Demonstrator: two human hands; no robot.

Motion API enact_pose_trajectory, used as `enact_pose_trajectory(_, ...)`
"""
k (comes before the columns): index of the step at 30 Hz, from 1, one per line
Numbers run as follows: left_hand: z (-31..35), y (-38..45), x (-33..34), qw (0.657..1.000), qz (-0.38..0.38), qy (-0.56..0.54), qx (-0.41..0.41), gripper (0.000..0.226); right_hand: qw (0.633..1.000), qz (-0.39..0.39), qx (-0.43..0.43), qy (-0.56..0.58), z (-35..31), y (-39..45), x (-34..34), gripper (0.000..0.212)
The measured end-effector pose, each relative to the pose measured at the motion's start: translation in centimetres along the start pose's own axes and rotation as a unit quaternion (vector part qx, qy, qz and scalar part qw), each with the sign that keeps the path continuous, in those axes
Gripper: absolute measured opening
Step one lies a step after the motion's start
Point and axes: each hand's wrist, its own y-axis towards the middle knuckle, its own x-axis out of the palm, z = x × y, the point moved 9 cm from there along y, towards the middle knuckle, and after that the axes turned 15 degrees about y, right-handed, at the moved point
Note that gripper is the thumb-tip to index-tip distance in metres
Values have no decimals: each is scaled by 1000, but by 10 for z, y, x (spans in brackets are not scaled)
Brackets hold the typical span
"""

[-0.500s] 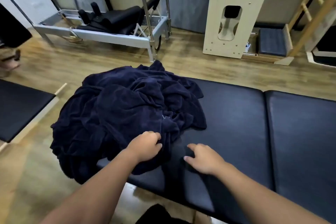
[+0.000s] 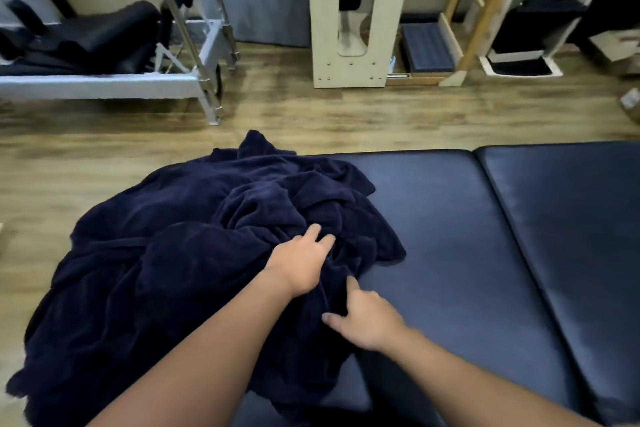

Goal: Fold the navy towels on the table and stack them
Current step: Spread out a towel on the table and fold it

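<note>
A crumpled heap of navy towels covers the left end of the black padded table and hangs over its left and near edges. My left hand lies on the heap's right side, its fingers stretched forward into a fold. Just below it, at the heap's near right edge, my right hand pinches a fold of towel between thumb and forefinger. Its other fingers are hidden.
The table's right part is bare black padding with a seam. Beyond the table, on the wooden floor, stand a metal-framed exercise machine, a pale wooden arched unit and a wooden ladder.
Both hands have moved up and further onto the heap. My left hand's fingers have uncurled and stretched forward. My right hand has left the bare padding and taken a fold of towel.
</note>
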Motion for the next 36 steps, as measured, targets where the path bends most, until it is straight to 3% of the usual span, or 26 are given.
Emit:
enact_pose_trajectory(2, -1, 10, 6, 999, -38, 23, 27, 72, 999, 8, 26, 30, -6, 2, 17, 116)
enact_pose_trajectory(5, -2, 21, 14, 992, -90, 65, 54, 81, 995, 55, 35, 70, -15, 6, 28, 111)
enact_pose_trajectory(8, 2, 29, 16, 984, -113, 107, 83, 53, 988, 102, 38, 111, -17, 9, 29, 93)
enact_pose_trajectory(12, 11, 37, 3, 983, -63, 139, 106, 25, 978, 145, 56, 137, -8, 1, 18, 67)
enact_pose_trajectory(15, 13, 44, -9, 993, -22, 63, 94, 12, 971, 186, 68, 133, 11, -12, -2, 69)
enact_pose_trajectory(20, 16, 56, -32, 990, 27, -135, 12, 22, 963, 238, 91, 88, 55, -44, -40, 61)
enact_pose_trajectory(29, 128, 58, -87, 954, 94, -277, 67, 24, 947, 298, 114, 21, 162, -121, -117, 53)
enact_pose_trajectory(33, 207, 56, -114, 959, 128, -213, 135, 27, 913, 365, 172, 52, 244, -171, -169, 52)
enact_pose_trajectory(36, 249, 61, -101, 983, 50, -118, 131, 50, 899, 382, 204, 59, 288, -187, -194, 58)
